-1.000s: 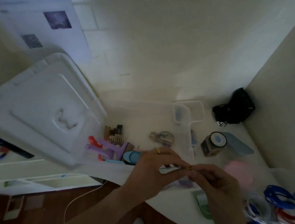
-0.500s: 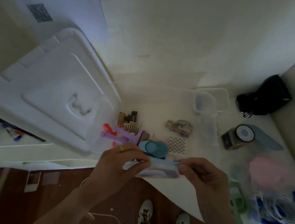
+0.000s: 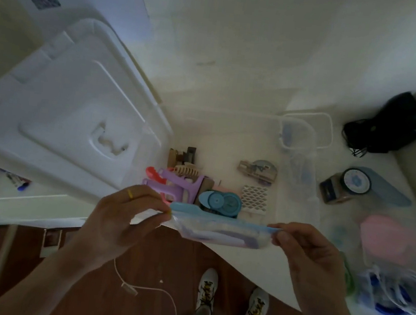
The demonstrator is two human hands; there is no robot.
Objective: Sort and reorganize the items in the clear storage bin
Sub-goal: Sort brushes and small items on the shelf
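Since the earlier frame, my hands have spread the bag (image 3: 221, 231) wide. Left hand (image 3: 117, 222) and right hand (image 3: 308, 250) each pinch an end, just before the bin (image 3: 302, 148). Risk: uneven pull spills contents.

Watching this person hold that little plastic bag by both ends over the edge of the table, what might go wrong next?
1. The left hand and right hand only pinch the ends of the clear zip bag, which hangs partly past the table edge; a slip could drop it to the floor.
2. The storage bin already holds loose items near the bag, like the blue tape dispenser; lowering the bag might knock them about.
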